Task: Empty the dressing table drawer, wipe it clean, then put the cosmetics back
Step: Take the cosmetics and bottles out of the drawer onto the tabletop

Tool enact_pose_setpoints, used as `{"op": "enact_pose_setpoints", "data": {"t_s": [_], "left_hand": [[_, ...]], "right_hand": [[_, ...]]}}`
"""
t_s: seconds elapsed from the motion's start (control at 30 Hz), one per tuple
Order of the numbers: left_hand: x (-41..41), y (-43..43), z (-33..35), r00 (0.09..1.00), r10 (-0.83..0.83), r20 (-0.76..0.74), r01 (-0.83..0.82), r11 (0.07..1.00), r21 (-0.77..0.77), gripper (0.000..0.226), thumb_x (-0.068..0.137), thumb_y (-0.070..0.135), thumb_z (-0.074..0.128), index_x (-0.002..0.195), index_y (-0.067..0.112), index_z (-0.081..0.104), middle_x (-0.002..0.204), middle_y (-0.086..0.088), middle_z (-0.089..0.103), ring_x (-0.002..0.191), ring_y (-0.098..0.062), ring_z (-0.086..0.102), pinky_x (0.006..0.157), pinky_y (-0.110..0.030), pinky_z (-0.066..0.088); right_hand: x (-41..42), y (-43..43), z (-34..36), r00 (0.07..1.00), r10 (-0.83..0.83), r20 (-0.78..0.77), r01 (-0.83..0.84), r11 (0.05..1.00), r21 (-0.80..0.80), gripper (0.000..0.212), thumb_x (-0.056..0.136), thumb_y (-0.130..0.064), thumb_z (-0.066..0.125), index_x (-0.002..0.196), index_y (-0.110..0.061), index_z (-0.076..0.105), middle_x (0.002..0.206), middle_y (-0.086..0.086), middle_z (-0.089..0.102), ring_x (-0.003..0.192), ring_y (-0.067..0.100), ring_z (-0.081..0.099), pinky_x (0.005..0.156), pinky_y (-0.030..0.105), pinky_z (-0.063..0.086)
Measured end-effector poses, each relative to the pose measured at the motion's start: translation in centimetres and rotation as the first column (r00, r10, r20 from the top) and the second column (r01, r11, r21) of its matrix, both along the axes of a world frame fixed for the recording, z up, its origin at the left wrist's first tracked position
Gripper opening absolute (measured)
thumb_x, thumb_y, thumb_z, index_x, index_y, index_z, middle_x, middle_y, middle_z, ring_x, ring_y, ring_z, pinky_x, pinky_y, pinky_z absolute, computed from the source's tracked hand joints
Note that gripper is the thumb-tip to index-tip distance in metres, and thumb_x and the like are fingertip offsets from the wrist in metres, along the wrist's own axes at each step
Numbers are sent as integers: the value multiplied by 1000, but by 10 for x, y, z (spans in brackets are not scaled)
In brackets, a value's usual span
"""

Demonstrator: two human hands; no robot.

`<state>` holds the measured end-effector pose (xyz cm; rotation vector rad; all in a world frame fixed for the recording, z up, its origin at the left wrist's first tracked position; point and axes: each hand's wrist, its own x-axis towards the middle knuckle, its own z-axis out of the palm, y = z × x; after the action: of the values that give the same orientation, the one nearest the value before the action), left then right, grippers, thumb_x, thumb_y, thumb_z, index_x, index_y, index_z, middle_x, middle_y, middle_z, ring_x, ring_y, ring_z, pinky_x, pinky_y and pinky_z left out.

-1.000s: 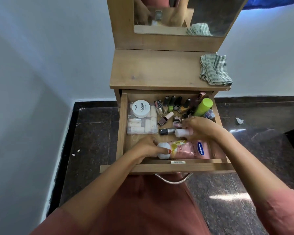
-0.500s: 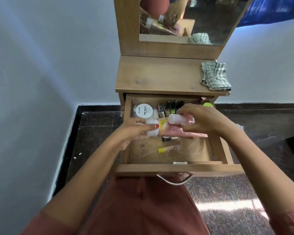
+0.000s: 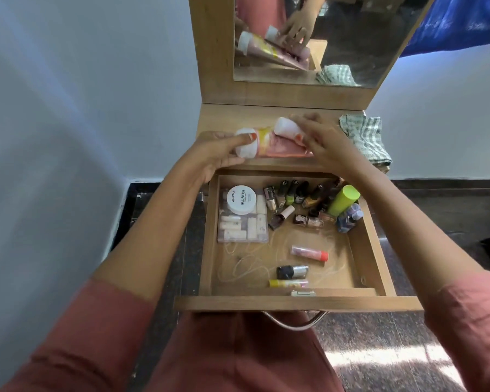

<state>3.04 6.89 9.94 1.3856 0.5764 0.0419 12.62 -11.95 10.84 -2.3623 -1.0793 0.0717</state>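
The wooden drawer [image 3: 294,302] stands pulled out below the dressing table top [image 3: 224,120]. Over that top, my left hand [image 3: 215,154] grips the white cap end of a pink lotion tube [image 3: 277,147]. My right hand [image 3: 320,140] holds a small white bottle [image 3: 286,127] and rests on the tube's other end. Inside the drawer lie a white nail polish remover tub [image 3: 241,199] on a clear box [image 3: 242,224], a row of nail polish bottles [image 3: 294,193], a lime green bottle [image 3: 343,200], a pink lip balm [image 3: 309,252], a dark polish bottle [image 3: 292,271] and a yellow tube [image 3: 287,283].
A checked cloth [image 3: 365,140] lies folded at the right of the table top. The mirror [image 3: 323,38] behind reflects my hands and the tube. A blue-grey wall runs along the left, and dark stone floor [image 3: 393,349] surrounds the table. The drawer's metal handle [image 3: 294,323] hangs over my lap.
Both hands lifted the pink tube and the white bottle out of the drawer and carried them up over the table top. Small items that lay under the tube now show.
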Motion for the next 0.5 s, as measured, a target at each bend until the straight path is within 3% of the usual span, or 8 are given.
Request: {"op": "enact_pose_setpoints", "data": {"t_s": [0.13, 0.23, 0.37, 0.5], "left_hand": [[33, 10, 1, 1000, 15, -10, -15, 1000, 2, 28, 80, 19, 70, 97, 1, 58, 95, -11, 62, 76, -13, 64, 59, -16, 57], [54, 18, -2, 999, 33, -36, -32, 999, 22, 44, 78, 20, 72, 111, -5, 55, 110, -16, 59, 78, -14, 64, 59, -19, 58], [78, 23, -2, 999, 22, -48, -20, 999, 32, 48, 80, 20, 70, 119, -2, 53, 123, -16, 56, 87, -16, 63, 60, -19, 58], [97, 23, -3, 999, 27, -35, -26, 999, 29, 43, 83, 19, 67, 118, -1, 53, 123, -15, 57, 93, -16, 61, 64, -17, 56]], "right_hand": [[32, 14, -7, 1000, 2, 9, -1, 994, -107, 53, 94, -7, 41, 144, -9, 21, 141, 14, 37, 125, 31, 39, 106, 38, 25], [55, 18, -15, 998, 32, -50, -41, 981, -190, 72, 82, 13, 41, 145, -7, 12, 149, 15, 23, 137, 30, 25, 113, 36, 16], [79, 20, -23, 998, 58, 20, -55, 992, -109, 68, 77, 19, 42, 140, 4, 22, 141, 25, 30, 132, 33, 31, 100, 14, 19], [95, 19, -27, 988, 46, 144, -49, 999, 21, 60, 74, 17, 48, 132, 5, 40, 124, 30, 44, 117, 37, 44, 92, 15, 28]]}}
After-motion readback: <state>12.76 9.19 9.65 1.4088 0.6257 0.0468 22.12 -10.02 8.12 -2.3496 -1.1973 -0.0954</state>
